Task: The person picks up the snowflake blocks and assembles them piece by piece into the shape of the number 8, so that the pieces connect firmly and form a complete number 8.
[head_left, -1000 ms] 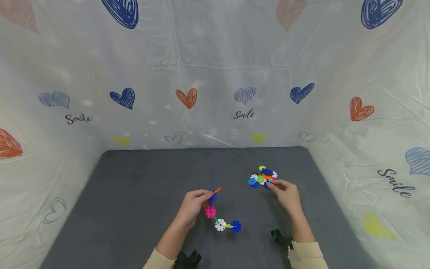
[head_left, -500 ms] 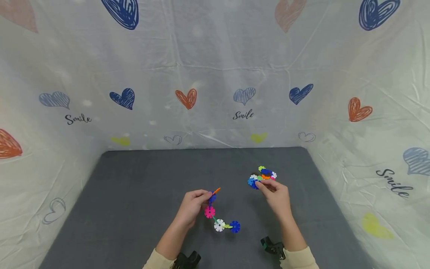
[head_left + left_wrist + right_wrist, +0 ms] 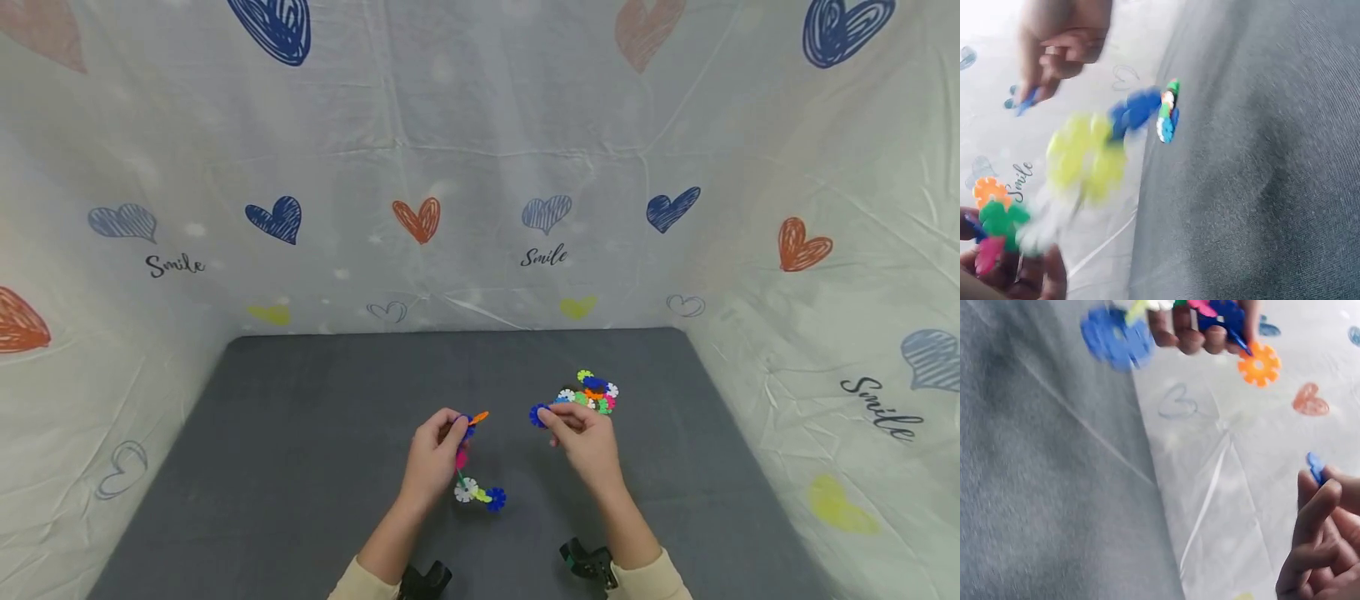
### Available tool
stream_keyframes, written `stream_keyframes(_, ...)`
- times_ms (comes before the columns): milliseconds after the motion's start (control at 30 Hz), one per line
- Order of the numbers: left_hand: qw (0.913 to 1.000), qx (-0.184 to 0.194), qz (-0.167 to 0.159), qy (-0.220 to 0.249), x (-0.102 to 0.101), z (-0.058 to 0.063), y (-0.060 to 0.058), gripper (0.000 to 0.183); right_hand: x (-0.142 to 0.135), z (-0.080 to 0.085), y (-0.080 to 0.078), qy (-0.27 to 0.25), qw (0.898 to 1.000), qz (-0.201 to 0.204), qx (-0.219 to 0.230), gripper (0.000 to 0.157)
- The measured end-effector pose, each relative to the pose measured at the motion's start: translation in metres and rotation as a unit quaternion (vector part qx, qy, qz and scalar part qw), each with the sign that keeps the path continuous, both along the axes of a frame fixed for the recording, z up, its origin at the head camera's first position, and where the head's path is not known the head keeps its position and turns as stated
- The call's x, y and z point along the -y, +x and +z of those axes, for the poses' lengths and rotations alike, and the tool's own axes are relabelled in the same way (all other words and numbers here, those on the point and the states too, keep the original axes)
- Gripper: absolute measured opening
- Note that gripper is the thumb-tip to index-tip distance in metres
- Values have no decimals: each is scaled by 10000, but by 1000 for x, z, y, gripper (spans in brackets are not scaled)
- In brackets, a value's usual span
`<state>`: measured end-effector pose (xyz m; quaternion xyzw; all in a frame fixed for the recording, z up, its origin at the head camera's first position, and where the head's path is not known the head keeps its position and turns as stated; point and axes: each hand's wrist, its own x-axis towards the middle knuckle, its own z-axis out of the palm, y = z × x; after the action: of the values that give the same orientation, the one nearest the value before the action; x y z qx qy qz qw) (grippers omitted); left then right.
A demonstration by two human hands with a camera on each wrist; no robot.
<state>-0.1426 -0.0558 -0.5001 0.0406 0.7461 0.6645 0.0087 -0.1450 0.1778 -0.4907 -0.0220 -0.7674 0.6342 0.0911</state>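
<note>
L hand: thumb & fingers pinched tight on the upper part of a chain of notched plastic discs, gripping at a dk blue disc; an orange disc juts out past the thumb tip. Below the grip come a pink disc, green disc, white disc, yellow-green disc & blue end disc, the lower part bending toward the R side. Can't tell if that end touches the dk grey tabletop.

R hand: thumb & index closed on a single blue disc, held up off the tabletop, apart from the chain, approx. level w/ the orange disc. Just beyond the R hand, partly hidden by it: a multicolored disc pile.

Cream cuffs on both arms, w/ black wrist devices. White curtain behind, w/ hearts & "Smile" printed.
</note>
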Motion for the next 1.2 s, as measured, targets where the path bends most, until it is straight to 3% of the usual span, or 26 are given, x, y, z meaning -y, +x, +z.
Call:
stream_keyframes(67,9971,-654,130,-354,-1,-1,1,19,5,1,2,-16,9994,240,-254,13)
stream_keyframes(133,9862,-1462,179,-755,-2,-1,2,13,10,2,5,80,9978,433,-493,8)
stream_keyframes(267,9427,-2998,251,-1440,-5,-2,0,5,22,22,16,317,9935,610,-912,7)
stream_keyframes(300,9336,-3226,271,-1536,-6,-2,0,4,25,27,18,326,9928,624,-968,8)
stream_keyframes(367,9235,-3474,285,-1601,-7,0,0,4,28,37,22,310,9908,686,-1127,8)
stream_keyframes(467,9206,-3553,248,-1604,-7,1,0,4,29,37,21,368,9850,828,-1469,9)
stream_keyframes(733,9194,-3568,131,-1650,-9,6,1,5,24,12,8,915,9585,912,-2542,15)
stream_keyframes(900,9234,-3453,125,-1675,-13,6,3,6,23,8,6,1189,9508,855,-2730,15)
stream_keyframes(967,9312,-3184,91,-1774,-14,6,3,6,24,8,6,1293,9528,831,-2620,15)
stream_keyframes(1033,9466,-2702,-82,-1755,-13,7,5,6,26,10,7,1318,9596,778,-2359,17)
stream_keyframes(1133,9741,-1733,-448,-1385,-11,9,7,13,30,18,10,1069,9771,634,-1729,14)
stream_keyframes(1200,9854,-1198,-637,-1032,-10,10,7,23,32,25,14,777,9869,547,-1304,9)
